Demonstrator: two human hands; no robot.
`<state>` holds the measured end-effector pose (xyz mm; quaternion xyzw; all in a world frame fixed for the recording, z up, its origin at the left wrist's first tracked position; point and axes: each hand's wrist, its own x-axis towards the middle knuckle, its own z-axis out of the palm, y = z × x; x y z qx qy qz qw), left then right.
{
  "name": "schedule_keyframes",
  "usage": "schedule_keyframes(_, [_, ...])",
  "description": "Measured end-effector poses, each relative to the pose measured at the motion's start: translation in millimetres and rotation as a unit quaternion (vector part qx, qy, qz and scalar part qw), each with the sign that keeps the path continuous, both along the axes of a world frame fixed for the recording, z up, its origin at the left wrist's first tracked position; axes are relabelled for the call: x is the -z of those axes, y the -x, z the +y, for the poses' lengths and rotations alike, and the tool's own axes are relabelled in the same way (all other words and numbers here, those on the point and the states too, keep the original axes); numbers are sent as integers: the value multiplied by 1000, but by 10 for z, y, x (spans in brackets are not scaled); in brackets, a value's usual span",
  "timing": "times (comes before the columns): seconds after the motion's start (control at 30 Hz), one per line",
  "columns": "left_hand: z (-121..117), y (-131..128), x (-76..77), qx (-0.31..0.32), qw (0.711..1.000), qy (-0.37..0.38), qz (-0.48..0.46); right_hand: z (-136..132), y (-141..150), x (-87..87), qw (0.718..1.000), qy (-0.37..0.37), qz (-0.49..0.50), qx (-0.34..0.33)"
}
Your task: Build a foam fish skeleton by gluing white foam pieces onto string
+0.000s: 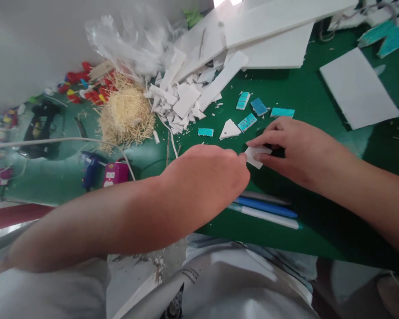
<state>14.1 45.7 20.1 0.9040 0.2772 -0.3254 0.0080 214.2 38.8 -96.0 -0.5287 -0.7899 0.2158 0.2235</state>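
White foam-board piece, over green tabletop, pinched by right hand; left hand curled at its edge, hold hidden; step apparently steadying; next move seemingly calls for firm pinch

The light was soft and rather dim, with a blown-out white patch at the top edge above the boards. Dark shadow pooled on the bench below the right hand, while a pale sheen lay across its left part. The left hand looked smoothed, the bag hazy; wide-angle distortion stretched the outer edges.
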Motion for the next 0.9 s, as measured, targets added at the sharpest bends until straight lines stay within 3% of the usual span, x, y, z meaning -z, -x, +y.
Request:
schedule_keyframes(0.1, [-7,-82,-47,23,997,-12,71,-2,12,-27,1000,-3,-6,15])
schedule_keyframes(0.2, [-35,-80,-25,14,997,-13,77,14,-4,-37,1000,1,-4,9])
schedule_keyframes(0.37, [-69,65,57,-6,997,-10,77,20,-13,-36,1000,-3,-3,10])
schedule_keyframes(0.5, [-96,187,22,-49,995,-8,86,6,-8,-65,1000,2,4,15])
schedule_keyframes(0.67, [-148,297,-23,-95,995,-16,25,29,-71,-112,999,35,13,-2])
schedule_keyframes(0.9, [-142,265,119,-141,989,-20,-29,13,-78,-116,1000,17,0,-20])
